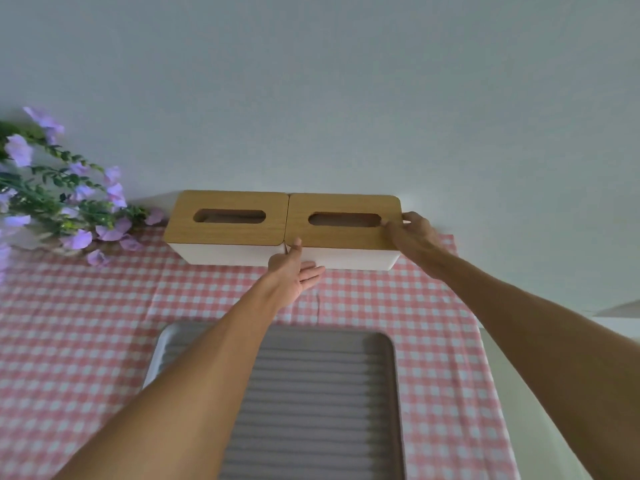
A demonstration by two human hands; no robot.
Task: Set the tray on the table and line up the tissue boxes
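1. Two white rectangular tissue boxes with slotted wooden lids stand side by side at the far edge of the counter [540, 393], against the wall: the left tissue box [227, 226] and the right tissue box [343, 230] touch end to end.
2. The left hand [294, 268] is spread flat against the right box's front wall, thumb on the lid's near corner.
3. The right hand [412, 233] grips that box's right end, thumb on the lid.
4. The grey ribbed tray [322, 393] lies nearer, on the pink-and-white checked cloth [86, 323].
5. Purple artificial flowers [52, 195] lie at the left.
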